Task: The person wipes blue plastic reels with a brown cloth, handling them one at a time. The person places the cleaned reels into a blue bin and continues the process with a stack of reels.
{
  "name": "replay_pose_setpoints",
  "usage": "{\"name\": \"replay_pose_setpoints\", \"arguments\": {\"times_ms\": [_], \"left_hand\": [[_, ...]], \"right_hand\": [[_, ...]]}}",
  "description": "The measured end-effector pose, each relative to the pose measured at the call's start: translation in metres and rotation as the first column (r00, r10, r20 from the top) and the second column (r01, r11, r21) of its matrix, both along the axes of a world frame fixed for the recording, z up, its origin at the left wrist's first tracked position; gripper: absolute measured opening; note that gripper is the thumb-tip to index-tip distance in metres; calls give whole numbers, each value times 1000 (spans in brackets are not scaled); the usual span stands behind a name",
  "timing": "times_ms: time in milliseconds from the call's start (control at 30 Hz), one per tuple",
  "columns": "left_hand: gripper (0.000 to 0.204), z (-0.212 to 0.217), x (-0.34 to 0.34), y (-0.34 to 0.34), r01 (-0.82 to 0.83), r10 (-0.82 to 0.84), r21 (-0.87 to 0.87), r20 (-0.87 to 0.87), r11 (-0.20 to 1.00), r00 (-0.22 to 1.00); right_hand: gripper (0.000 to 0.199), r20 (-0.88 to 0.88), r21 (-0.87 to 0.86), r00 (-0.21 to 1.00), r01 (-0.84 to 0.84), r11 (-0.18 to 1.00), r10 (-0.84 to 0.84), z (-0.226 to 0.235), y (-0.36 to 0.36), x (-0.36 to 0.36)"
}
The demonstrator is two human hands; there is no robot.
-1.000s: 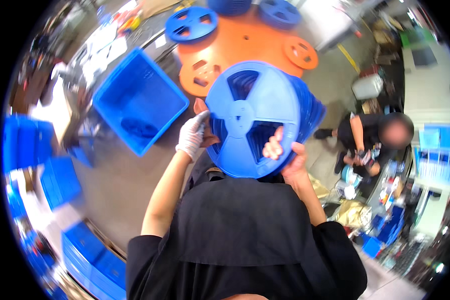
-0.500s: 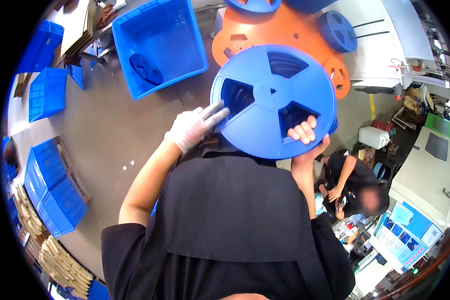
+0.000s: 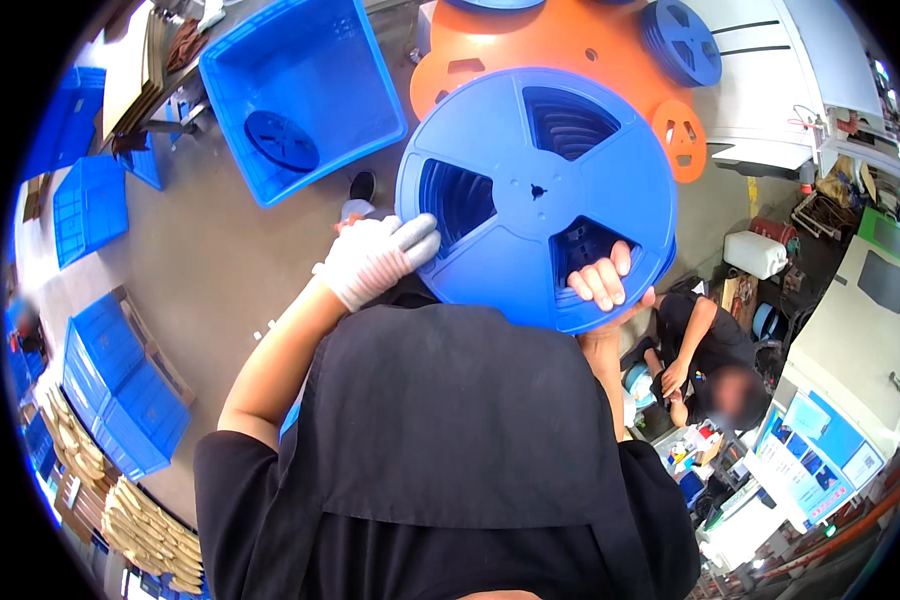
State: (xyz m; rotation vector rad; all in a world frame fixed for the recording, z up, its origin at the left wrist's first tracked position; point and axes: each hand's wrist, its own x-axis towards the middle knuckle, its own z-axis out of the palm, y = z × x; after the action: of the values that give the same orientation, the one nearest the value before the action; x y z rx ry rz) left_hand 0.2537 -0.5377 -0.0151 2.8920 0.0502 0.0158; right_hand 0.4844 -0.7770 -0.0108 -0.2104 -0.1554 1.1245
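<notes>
We are holding a large round blue plastic reel [image 3: 538, 195] up in front of our chest, its flat face turned up toward the camera and its hub axis pointing at us, so it has no long axis of its own. 3 spokes are dividing it into 3 open windows. Our left hand [image 3: 375, 258], in a white glove, is pressing flat against the reel's left rim with fingers stretched out and nearly straight. Our bare right hand [image 3: 602, 285] is gripping the lower right rim, fingers curled through one window and closed on it. Nothing is carrying the reel but our hands. Beyond its top edge an orange round stand [image 3: 560, 40] is lying close, with smaller blue reels [image 3: 682, 40] at its rim. To the left, an open blue plastic crate [image 3: 300, 90] is sitting on the grey floor [image 3: 220, 270], which is leaving open room beside our left arm. A seated person [image 3: 705, 350] is crowding the right side.
</notes>
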Motion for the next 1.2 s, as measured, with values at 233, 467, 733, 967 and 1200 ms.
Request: {"name": "replay_pose_setpoints", "arguments": {"times_ms": [233, 467, 733, 967, 1200], "left_hand": [[29, 26, -23, 72, 129, -136, 62, 135, 990, 981], [27, 14, -36, 146, 64, -63, 1, 182, 998, 981], [34, 0, -44, 187, 58, -17, -172, 228, 983, 974], [34, -12, -63, 210, -104, 287, -598, 219, 795, 933], [21, -41, -112, 225, -184, 545, -875, -431, -448, 719]], "right_hand": [[40, 112, 81, 993, 35, 996, -44, 18, 49, -30], [44, 180, -83, 980, 97, 992, -80, 39, 121, -61], [46, 167, -156, 979, 142, 977, -116, 42, 164, -70], [49, 247, -525, 951, 291, 800, -184, 47, 177, -64], [44, 303, -553, 942, 298, 778, -145, 46, 184, -58]]}}
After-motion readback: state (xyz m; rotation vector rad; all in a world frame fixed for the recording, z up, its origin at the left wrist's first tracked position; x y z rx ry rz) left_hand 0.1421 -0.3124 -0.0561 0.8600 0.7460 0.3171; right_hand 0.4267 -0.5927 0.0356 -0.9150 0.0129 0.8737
